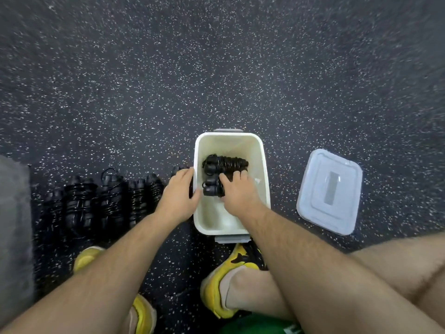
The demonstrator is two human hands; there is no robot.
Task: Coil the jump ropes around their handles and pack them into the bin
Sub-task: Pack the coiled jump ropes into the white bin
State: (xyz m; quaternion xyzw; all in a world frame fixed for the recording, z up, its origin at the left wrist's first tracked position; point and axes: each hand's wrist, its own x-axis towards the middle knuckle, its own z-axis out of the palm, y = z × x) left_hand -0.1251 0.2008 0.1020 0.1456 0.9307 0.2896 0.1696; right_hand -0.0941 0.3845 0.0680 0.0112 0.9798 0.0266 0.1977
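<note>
Head view: the white bin [264,165] stands on the dark speckled floor [216,68], open, its long sides running from 6 to 12 o'clock. The right hand [237,189] reaches in from 5 o'clock and sits inside the bin, fingers curled down over a coiled jump rope [212,188]. That rope lies across the bin floor, and its capped handle ends stick out from under the fingers toward 9 o'clock. Just beyond it at 12 o'clock, touching or nearly so, lies a second coiled rope [225,162], free of both hands. Both are black, the cord wound tightly in many turns round paired handles.

The left hand [179,194] is at the bin's 9 o'clock wall. Its thumb hooks over the rim to the inside and its fingers lie close together along the outside, so it holds the wall between them. Something dark shows under the palm, but I cannot tell what it is.

Further out at 9 o'clock from the bin, a row of coiled ropes [103,196] lies side by side on the floor, blurred. The pale lid [330,191] lies flat at 3 o'clock, apart from the bin. Yellow shoes [224,285] are at 6 o'clock.
</note>
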